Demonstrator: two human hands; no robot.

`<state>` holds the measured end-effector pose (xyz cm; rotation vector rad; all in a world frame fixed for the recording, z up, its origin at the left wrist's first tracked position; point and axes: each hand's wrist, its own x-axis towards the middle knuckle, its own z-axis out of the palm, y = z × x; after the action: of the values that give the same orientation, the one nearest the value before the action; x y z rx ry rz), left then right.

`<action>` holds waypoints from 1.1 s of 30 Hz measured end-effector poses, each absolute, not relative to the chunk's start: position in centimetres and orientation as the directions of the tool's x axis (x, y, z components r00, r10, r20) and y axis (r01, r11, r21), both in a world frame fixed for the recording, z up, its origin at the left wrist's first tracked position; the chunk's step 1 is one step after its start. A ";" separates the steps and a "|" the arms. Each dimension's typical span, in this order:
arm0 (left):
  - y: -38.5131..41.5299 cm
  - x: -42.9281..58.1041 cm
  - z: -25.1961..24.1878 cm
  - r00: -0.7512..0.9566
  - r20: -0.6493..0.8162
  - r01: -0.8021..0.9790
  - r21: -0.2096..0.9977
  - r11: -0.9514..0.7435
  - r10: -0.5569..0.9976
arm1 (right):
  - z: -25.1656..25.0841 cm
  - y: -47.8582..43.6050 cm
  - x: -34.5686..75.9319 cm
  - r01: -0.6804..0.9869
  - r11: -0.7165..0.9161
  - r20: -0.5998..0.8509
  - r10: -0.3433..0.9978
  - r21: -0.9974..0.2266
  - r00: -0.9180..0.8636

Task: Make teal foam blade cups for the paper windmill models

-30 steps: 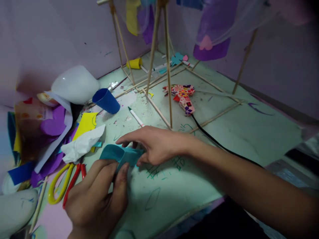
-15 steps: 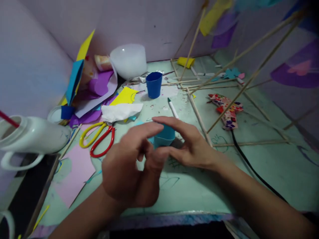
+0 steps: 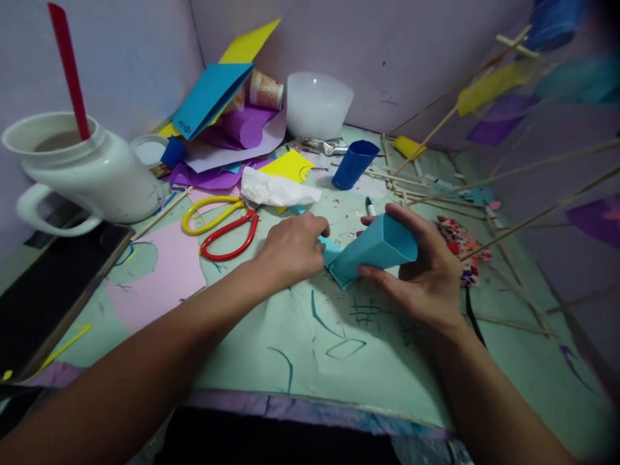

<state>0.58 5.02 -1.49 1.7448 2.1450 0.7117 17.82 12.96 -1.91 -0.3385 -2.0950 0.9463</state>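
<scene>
A light blue paper cup (image 3: pixel 371 248) is tilted with its open rim toward the right, its lower end at the table surface. My right hand (image 3: pixel 426 278) grips it, thumb in front and fingers behind. Left of the cup's base, my left hand (image 3: pixel 295 248) has curled fingers at a light blue paper piece (image 3: pixel 330 250); its fingertips are partly hidden. Behind them a dark blue paper cup (image 3: pixel 355 166) stands on the table, near a green-tipped marker (image 3: pixel 370 206). Scissors (image 3: pixel 230 236) with yellow and red handles lie beside my left hand.
A white mug (image 3: pixel 87 168) with a red stick stands at the left, beside a phone (image 3: pixel 62 284). Paper scraps, a white tissue (image 3: pixel 278 188) and a white bowl (image 3: pixel 318 106) are behind. At the right are a wooden stick frame (image 3: pixel 513 258) and a flower-patterned object (image 3: pixel 462 242).
The view has shifted, so the mug shows more fully. My left hand has moved away from the cup's rim down to its base. The light blue cup has tipped over to the right.
</scene>
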 end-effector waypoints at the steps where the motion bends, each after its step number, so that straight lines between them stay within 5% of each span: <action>1: 5.1 0.6 -1.6 -0.220 0.076 0.842 0.519 0.150 0.973 | -1.9 13.0 17.8 -0.061 0.698 0.567 0.525 -0.714 -0.635; 9: 5.1 0.4 -1.7 -0.192 0.018 0.860 0.486 0.159 0.981 | -0.5 14.3 18.3 -0.019 0.825 0.806 0.546 -0.565 -0.229; 15: 5.1 0.5 -1.7 -0.179 0.038 0.883 0.447 0.143 0.983 | -1.5 12.5 17.6 0.077 0.720 0.649 0.661 -0.689 -0.376; 33: 4.9 0.6 -1.6 -0.134 0.056 0.911 0.399 0.101 0.989 | -2.4 9.9 17.4 0.369 0.802 0.653 0.597 -0.470 -0.465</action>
<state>0.64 4.87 -1.57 1.9005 2.1504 0.5030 17.43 9.86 -2.43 -0.7126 -2.1093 0.3299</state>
